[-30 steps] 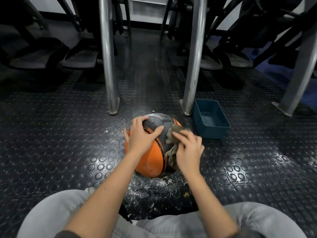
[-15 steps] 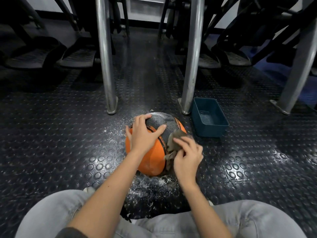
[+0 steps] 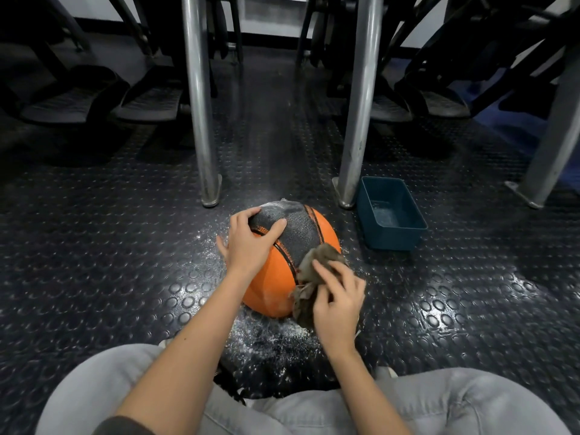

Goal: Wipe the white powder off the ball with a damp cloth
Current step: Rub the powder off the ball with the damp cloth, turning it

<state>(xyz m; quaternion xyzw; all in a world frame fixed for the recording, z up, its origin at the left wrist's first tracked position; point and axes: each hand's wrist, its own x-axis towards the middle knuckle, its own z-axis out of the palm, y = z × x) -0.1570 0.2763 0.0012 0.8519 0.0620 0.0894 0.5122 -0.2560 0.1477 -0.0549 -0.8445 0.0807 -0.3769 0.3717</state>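
Observation:
An orange and black ball (image 3: 276, 287) sits on the studded floor in front of my knees, with white powder still on its black top panel. My left hand (image 3: 251, 243) grips the ball's upper left side, fingers curled over the top. My right hand (image 3: 337, 296) presses a crumpled grey-brown cloth (image 3: 309, 277) against the ball's right side, its fingers partly bent over the cloth. The lower right of the ball is hidden behind that hand and cloth.
A teal tub (image 3: 390, 215) holding a little water stands just right of the ball. Two metal posts (image 3: 202, 120) (image 3: 356, 120) rise right behind it. White powder (image 3: 270, 337) is scattered on the floor beneath. Exercise-machine pedals fill the background.
My right hand and the cloth have slid down and to the right along the ball's side. The ball has turned a little, showing more black panel; my left hand kept its hold.

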